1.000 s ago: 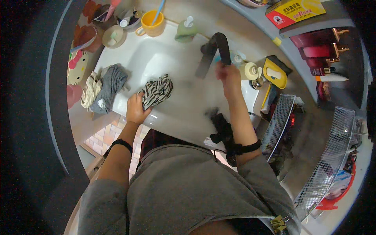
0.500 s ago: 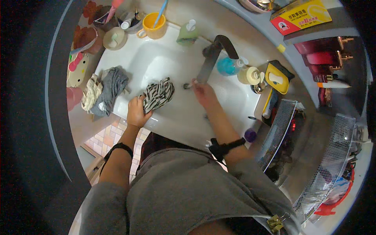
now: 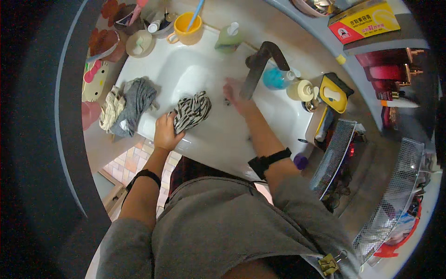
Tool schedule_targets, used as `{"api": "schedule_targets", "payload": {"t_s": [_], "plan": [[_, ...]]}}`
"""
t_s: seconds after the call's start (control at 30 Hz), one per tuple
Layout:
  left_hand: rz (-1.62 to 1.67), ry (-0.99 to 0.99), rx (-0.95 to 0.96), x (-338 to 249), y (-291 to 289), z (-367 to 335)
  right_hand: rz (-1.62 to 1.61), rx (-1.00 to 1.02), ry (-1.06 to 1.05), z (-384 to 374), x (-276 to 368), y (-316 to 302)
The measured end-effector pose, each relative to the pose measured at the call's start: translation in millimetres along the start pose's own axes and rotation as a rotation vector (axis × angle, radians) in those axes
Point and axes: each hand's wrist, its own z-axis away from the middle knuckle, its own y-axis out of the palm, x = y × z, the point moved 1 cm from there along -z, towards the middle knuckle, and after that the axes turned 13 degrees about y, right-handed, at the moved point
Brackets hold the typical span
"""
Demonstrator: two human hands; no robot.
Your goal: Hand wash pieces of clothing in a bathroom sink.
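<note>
Bunched black-and-white striped cloth (image 3: 193, 110) lies over the front left part of the white sink (image 3: 204, 151). My left hand (image 3: 166, 133) grips its near left end, fingers closed around the fabric at the sink's front rim. Under the dark faucet (image 3: 256, 69), my right hand (image 3: 239, 99) reaches over the basin with its fingers stretched out, slightly blurred, and nothing visible in it. Whether water is running over it I cannot make out. A grey cloth (image 3: 138, 104) and a cream cloth (image 3: 112, 109) lie heaped on the sink's left edge.
Along the back stand a yellow mug (image 3: 187, 32), a green bottle (image 3: 227, 39), a blue bottle (image 3: 275, 79) and a cream pump bottle (image 3: 301, 90). A yellow soap dish (image 3: 332, 95) sits right. Wire mesh baskets (image 3: 332, 158) flank my right arm.
My right hand has moved slightly left and up beneath the faucet, its fingers now stretched further out. The left hand keeps its hold on the striped cloth. The whole view has shifted slightly.
</note>
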Motion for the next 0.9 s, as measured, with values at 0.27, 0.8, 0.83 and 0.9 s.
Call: {"api": "schedule_targets", "payload": {"t_s": [0.27,0.8,0.83,0.9], "plan": [[-0.033,0.087,-0.075,-4.9,4.1,-1.9,-0.298,0.169,-0.091,33.7,-12.4,-18.7],[1.536,-0.569,0.401,-96.2,40.2,-109.6,0.737,-0.375,-0.195,167.0,-35.6,-42.4],[1.504,-0.551,0.395,-101.7,53.7,-118.7,0.755,-0.508,-0.224,169.9,-38.5,-54.0],[1.353,-0.472,0.349,-87.0,95.3,-137.2,0.478,-0.552,-0.269,180.8,-44.6,-66.9]]}}
